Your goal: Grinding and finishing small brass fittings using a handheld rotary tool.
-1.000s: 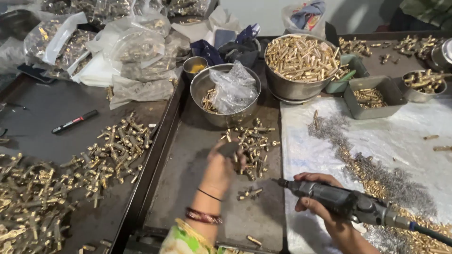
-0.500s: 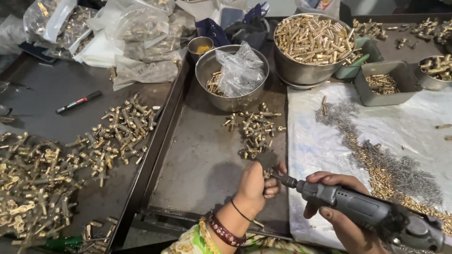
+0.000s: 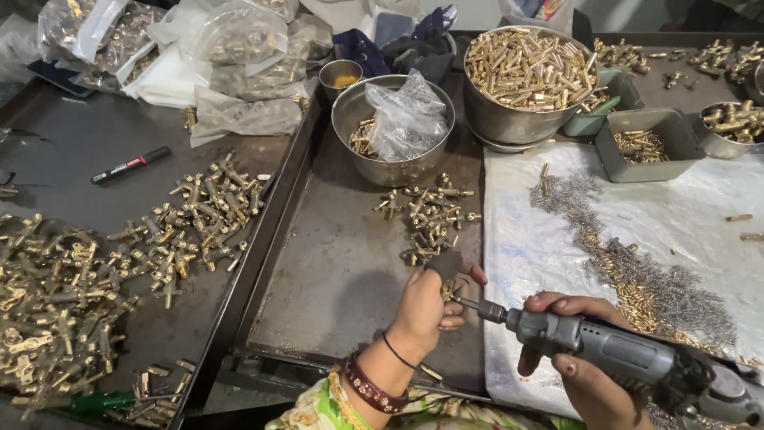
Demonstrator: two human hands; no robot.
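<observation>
My left hand (image 3: 434, 299) is closed around a small brass fitting (image 3: 450, 290) low over the middle metal tray (image 3: 334, 263). A grey rotary tool (image 3: 605, 358) lies in my right hand (image 3: 577, 370), and its thin tip meets the fitting in my left fingers. Just beyond my left hand is a small heap of brass fittings (image 3: 426, 215) on the tray. The thumb tip of my left hand is dark, as if covered.
A steel bowl (image 3: 362, 159) with a plastic bag stands behind the heap; a bigger bowl of brass parts (image 3: 525, 72) at its right. White cloth (image 3: 541, 239) carries metal shavings (image 3: 637, 271). The left tray holds many brass fittings (image 3: 103, 263), a marker (image 3: 130, 165) and bagged parts (image 3: 239, 64).
My left hand drew back from the heap with a fitting and came toward me. The rotary tool in my right hand moved in until its tip reached the fitting.
</observation>
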